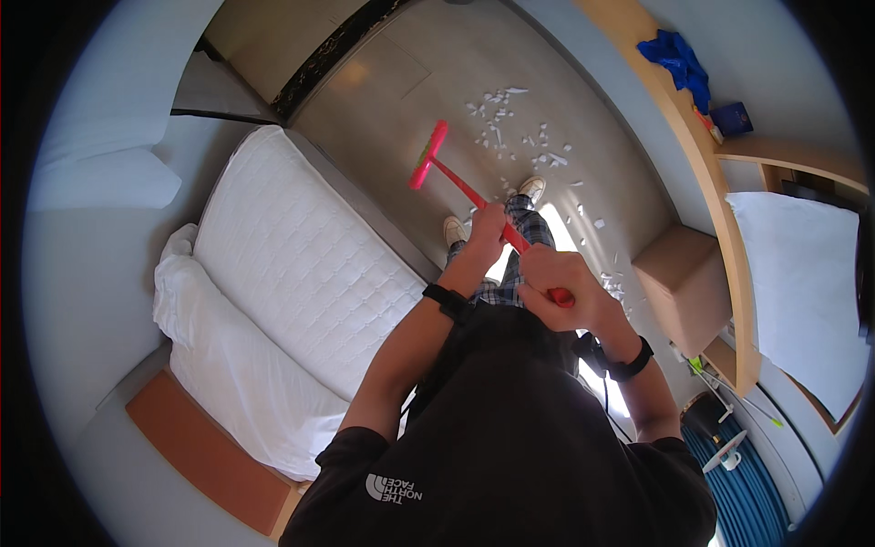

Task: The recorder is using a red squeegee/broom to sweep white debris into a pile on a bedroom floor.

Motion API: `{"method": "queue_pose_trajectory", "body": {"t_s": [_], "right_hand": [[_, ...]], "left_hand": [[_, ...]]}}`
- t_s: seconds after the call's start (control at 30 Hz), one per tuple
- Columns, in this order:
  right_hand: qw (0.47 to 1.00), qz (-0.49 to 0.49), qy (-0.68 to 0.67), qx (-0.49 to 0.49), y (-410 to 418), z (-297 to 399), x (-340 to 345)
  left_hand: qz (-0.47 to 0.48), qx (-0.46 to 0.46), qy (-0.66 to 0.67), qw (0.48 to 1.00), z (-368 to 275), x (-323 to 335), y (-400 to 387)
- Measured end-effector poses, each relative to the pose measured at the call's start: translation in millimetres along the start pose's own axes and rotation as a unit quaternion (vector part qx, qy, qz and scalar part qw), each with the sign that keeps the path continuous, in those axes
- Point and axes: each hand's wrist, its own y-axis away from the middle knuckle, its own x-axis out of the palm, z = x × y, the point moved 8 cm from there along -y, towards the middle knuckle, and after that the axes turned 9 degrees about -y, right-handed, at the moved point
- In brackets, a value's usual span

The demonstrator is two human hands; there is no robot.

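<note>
Both hands grip the red handle of a broom (459, 181), which slants across in front of my body. My left hand (489, 225) is closed around the handle further down, towards the head. Nearer my body, my right hand (562, 284) wraps the upper part, and the handle's red end pokes out below its fingers. The pink broom head (429, 154) with a strip of green bristles is ahead and to the left of my feet. To the right of the head, white scraps (497, 126) lie scattered over the grey floor (383, 130).
On the left stands a bed with a white quilted mattress (307, 253) and a rumpled white quilt (239, 369). A brown box-shaped stool (683, 280) stands by the wooden desk (735, 273) at right. More white scraps (612, 286) lie near the stool. A blue curtain (738, 478) hangs lower right.
</note>
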Motion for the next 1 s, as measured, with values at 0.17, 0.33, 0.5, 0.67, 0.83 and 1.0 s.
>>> {"method": "queue_pose_trajectory", "body": {"t_s": [0.17,0.33,0.5,0.67,0.83,1.0], "right_hand": [[0.997,-0.031,-0.033,-0.062,-50,-41,-65],[0.994,-0.085,-0.019,-0.062,-85,-105,-154],[0.98,-0.197,-0.002,-0.031,-52,-136,-238],[0.966,-0.253,-0.009,0.041,12,-90,-279],[0.974,-0.224,0.017,-0.001,9,-37,-286],[0.962,-0.263,-0.027,-0.07,-28,-29,-299]], "left_hand": [[-0.035,0.022,-0.062,0.997,-75,27,-81],[0.015,-0.021,-0.172,0.985,-121,102,-171],[0.037,-0.068,-0.24,0.968,-79,199,-210],[0.026,-0.139,-0.252,0.957,6,242,-170],[0.014,-0.156,-0.283,0.946,0,254,-121],[0.038,-0.148,-0.3,0.942,-50,267,-134]]}}
